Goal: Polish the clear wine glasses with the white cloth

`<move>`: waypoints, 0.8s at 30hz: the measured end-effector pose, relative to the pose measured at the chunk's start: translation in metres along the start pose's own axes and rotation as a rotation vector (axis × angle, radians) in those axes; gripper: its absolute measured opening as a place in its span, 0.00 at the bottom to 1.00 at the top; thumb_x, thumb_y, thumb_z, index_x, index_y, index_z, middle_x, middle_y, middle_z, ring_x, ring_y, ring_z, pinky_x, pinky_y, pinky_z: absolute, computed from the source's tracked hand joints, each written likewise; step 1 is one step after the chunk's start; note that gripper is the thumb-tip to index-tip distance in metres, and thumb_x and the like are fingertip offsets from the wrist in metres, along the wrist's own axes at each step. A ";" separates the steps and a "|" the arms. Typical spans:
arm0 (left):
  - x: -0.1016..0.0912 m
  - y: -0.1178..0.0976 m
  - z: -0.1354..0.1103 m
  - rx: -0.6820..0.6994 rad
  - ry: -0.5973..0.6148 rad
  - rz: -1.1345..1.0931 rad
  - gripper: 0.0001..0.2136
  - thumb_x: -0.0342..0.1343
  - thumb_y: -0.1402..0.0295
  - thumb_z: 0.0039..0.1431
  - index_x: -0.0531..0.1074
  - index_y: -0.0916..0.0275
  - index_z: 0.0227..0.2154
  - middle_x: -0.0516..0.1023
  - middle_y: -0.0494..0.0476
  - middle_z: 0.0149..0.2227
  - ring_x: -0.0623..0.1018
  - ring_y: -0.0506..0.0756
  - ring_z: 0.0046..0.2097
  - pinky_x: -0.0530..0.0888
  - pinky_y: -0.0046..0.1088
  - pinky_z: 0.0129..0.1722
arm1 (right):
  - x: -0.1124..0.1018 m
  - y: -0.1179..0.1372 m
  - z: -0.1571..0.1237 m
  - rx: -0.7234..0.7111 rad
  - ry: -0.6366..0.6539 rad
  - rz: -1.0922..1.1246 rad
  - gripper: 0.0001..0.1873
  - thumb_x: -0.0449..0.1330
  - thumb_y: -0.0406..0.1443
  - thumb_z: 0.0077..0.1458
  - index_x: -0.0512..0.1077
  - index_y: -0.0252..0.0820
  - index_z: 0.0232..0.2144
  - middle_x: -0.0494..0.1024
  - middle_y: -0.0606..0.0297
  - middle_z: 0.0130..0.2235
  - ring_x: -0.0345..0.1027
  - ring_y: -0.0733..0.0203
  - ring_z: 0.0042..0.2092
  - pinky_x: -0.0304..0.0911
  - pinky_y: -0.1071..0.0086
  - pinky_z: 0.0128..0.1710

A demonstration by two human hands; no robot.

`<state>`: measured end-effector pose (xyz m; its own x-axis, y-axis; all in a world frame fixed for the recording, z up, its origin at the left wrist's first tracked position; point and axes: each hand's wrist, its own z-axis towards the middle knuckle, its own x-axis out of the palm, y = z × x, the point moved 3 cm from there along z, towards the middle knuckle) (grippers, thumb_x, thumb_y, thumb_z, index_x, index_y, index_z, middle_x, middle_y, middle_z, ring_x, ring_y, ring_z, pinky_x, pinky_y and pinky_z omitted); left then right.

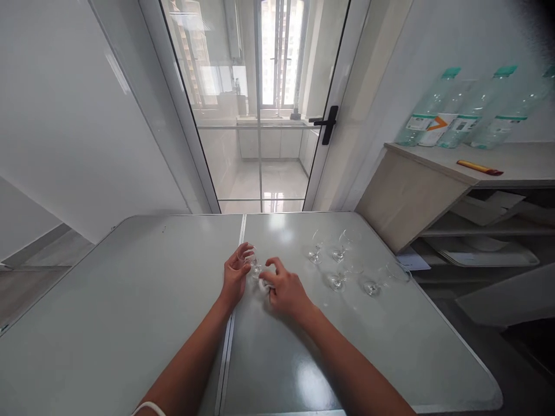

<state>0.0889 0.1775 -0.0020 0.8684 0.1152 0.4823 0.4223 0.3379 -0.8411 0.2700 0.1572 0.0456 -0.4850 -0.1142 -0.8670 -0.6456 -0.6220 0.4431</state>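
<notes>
My left hand (235, 270) is closed around the bowl of a small clear stemmed glass (255, 269), tilted over the table's middle seam. Close by on the right, my right hand (286, 289) has its fingers bent around a small white wad (265, 284), which looks like tissue or cloth. Its fingertips are at the foot of the glass; whether they touch it I cannot tell. Several more clear stemmed glasses (337, 282) stand on the table to the right of my hands.
Under my arms is a pale, glossy table (143, 306) with a metal seam. A wooden shelf unit (427, 167) by its right edge bears several green-capped plastic bottles (459, 121) and a yellow-orange stick-shaped packet (479, 167). Beyond the table stands a glass door (260, 162) with a black handle.
</notes>
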 end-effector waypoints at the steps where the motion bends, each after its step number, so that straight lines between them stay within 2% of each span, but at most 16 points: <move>1: 0.000 0.000 0.000 0.007 0.007 0.006 0.34 0.77 0.54 0.42 0.78 0.56 0.55 0.78 0.63 0.56 0.77 0.60 0.55 0.75 0.33 0.50 | 0.000 0.005 -0.002 -0.019 0.083 -0.049 0.24 0.56 0.28 0.50 0.77 0.50 0.48 0.69 0.61 0.64 0.75 0.61 0.36 0.65 0.68 0.38; 4: 0.001 0.001 -0.002 0.002 0.052 0.055 0.36 0.78 0.54 0.39 0.79 0.56 0.55 0.80 0.62 0.53 0.77 0.60 0.52 0.74 0.34 0.51 | 0.004 0.019 -0.007 -0.037 0.246 -0.151 0.31 0.59 0.32 0.53 0.70 0.53 0.59 0.65 0.57 0.69 0.78 0.55 0.40 0.68 0.65 0.40; 8: 0.002 0.006 -0.003 -0.017 0.118 0.142 0.36 0.79 0.57 0.37 0.80 0.56 0.54 0.81 0.62 0.52 0.78 0.61 0.53 0.74 0.36 0.54 | 0.014 0.024 -0.009 -0.001 0.283 -0.194 0.41 0.61 0.36 0.53 0.58 0.49 0.69 0.60 0.46 0.71 0.80 0.48 0.42 0.72 0.59 0.41; 11: 0.004 0.009 -0.002 -0.040 0.178 0.201 0.36 0.78 0.58 0.40 0.79 0.57 0.55 0.80 0.63 0.54 0.78 0.62 0.53 0.74 0.37 0.54 | 0.017 0.021 -0.008 0.046 0.293 -0.227 0.41 0.61 0.37 0.52 0.60 0.43 0.68 0.61 0.41 0.70 0.81 0.45 0.41 0.74 0.56 0.40; 16: 0.008 0.012 -0.002 -0.080 0.260 0.277 0.37 0.77 0.58 0.43 0.76 0.57 0.59 0.79 0.64 0.56 0.77 0.62 0.54 0.73 0.37 0.56 | 0.014 0.019 -0.009 0.122 0.348 -0.235 0.37 0.60 0.37 0.53 0.64 0.38 0.65 0.63 0.39 0.69 0.82 0.46 0.40 0.76 0.55 0.38; 20: 0.015 0.014 -0.002 -0.099 0.317 0.264 0.42 0.76 0.54 0.46 0.69 0.54 0.65 0.75 0.66 0.61 0.75 0.64 0.59 0.73 0.40 0.57 | 0.013 0.019 -0.012 0.176 0.338 -0.266 0.37 0.60 0.37 0.55 0.63 0.37 0.67 0.61 0.36 0.69 0.81 0.45 0.42 0.76 0.55 0.38; 24: 0.022 0.016 -0.002 -0.116 0.417 0.256 0.46 0.75 0.52 0.46 0.64 0.50 0.68 0.68 0.67 0.67 0.70 0.68 0.65 0.71 0.43 0.58 | 0.009 0.017 -0.012 0.234 0.326 -0.274 0.32 0.58 0.34 0.57 0.68 0.33 0.64 0.64 0.33 0.67 0.81 0.43 0.47 0.76 0.57 0.40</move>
<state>0.1155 0.1832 -0.0048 0.9679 -0.2101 0.1378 0.1875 0.2387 -0.9528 0.2617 0.1367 0.0420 -0.0925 -0.2304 -0.9687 -0.8571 -0.4768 0.1952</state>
